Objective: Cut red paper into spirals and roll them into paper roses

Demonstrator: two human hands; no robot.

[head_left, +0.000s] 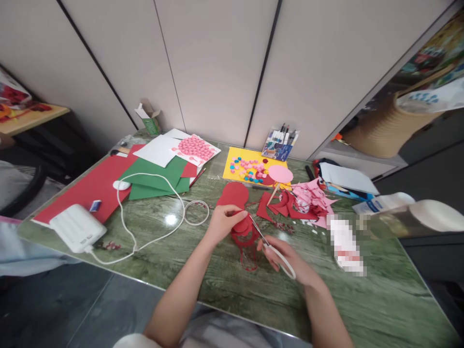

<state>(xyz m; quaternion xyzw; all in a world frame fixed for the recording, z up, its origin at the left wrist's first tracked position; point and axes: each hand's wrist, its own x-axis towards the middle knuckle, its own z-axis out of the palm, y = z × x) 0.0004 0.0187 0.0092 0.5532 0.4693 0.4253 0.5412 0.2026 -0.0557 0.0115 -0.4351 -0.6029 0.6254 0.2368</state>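
My left hand (224,221) pinches a red paper cut-out (245,238) above the green table (380,299). The cut-out has round parts at the top and a lacy strip hanging down. My right hand (286,258) grips white-handled scissors (272,247), whose blades point up-left into the red paper. Both hands are closed and sit close together near the table's middle.
Red and green paper sheets (152,176), a white power bank (77,227) with its looped cable, a yellow sheet (239,166) with small coloured pieces, pink and red scraps (308,198), a pen pack (280,142), and a small green box (150,118) lie around.
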